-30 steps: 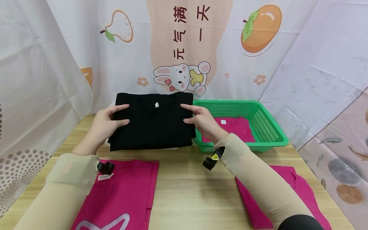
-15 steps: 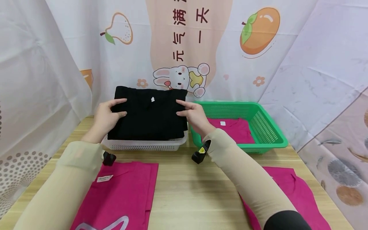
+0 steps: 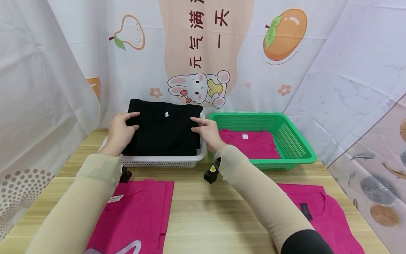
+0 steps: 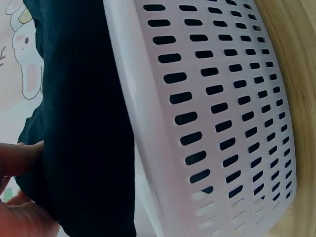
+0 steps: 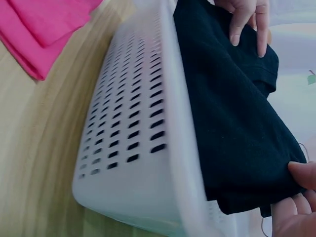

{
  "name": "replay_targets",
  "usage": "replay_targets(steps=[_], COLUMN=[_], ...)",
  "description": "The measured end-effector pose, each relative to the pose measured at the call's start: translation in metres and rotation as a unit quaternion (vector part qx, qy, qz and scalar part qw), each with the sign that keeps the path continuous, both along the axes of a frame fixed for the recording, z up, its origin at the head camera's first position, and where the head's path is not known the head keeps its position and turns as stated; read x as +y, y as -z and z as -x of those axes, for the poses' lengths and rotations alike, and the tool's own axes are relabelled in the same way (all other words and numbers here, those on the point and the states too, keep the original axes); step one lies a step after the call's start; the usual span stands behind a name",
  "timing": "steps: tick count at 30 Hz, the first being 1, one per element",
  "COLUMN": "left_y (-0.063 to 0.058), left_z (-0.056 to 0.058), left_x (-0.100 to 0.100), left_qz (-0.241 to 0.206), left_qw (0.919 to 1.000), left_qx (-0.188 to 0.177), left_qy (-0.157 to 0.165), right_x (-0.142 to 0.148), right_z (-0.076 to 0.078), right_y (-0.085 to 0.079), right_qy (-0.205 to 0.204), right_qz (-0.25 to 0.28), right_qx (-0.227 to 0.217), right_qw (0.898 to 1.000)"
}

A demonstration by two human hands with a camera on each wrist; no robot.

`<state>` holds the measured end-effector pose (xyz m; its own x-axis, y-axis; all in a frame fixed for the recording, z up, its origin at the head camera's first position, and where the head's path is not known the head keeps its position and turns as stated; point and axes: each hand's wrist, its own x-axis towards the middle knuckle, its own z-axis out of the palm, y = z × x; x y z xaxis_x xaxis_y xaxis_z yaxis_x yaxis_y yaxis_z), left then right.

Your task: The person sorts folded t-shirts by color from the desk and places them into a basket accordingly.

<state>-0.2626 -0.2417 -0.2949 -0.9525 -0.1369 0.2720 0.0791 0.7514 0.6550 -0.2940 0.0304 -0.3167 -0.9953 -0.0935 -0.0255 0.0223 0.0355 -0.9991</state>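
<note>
A folded black T-shirt with a small white neck label lies over the white perforated basket, its front part within the rim. My left hand pinches its left side between thumb and fingers. At the opposite side my right hand grips the edge the same way. In the right wrist view the near corner of the black T-shirt is held by my right hand, its layers hanging at the basket's inner wall. The left wrist view has the black fabric just inside the basket wall.
A green basket holding a folded pink T-shirt stands right of the white one. Two more pink T-shirts lie on the wooden table: one at front left, one at front right, partly behind my right arm. A printed curtain hangs behind.
Both hands have carried the black T-shirt slightly left and back, then down into the white basket, which now shows more of its rim. The other T-shirts stay put.
</note>
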Motion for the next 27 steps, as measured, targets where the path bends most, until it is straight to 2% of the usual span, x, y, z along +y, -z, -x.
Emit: replay_targets(steps=[6, 12, 20, 23, 27], left_y=[0.007, 0.012, 0.013, 0.012, 0.011], left_z=[0.004, 0.002, -0.001, -0.003, -0.008], left_x=[-0.001, -0.003, -0.003, -0.001, 0.004], left_qz=[0.004, -0.005, -0.035, -0.04, -0.04], left_qw=[1.0, 0.9999, 0.9965, 0.9966, 0.9982], left_qx=[-0.008, -0.013, 0.023, 0.026, 0.014], left_qy=[0.0, -0.008, -0.072, -0.067, -0.042], right_x=[-0.003, -0.003, 0.004, 0.009, 0.011], right_z=[-0.001, -0.001, -0.001, -0.001, -0.001], right_y=[0.008, 0.008, 0.016, 0.018, 0.018], right_qy=[0.005, 0.003, 0.014, 0.014, 0.012], right_qz=[-0.026, -0.02, 0.003, 0.008, 0.015], right_qx=[0.005, -0.001, -0.002, -0.001, -0.005], right_qw=[1.0, 1.0, 1.0, 1.0, 1.0])
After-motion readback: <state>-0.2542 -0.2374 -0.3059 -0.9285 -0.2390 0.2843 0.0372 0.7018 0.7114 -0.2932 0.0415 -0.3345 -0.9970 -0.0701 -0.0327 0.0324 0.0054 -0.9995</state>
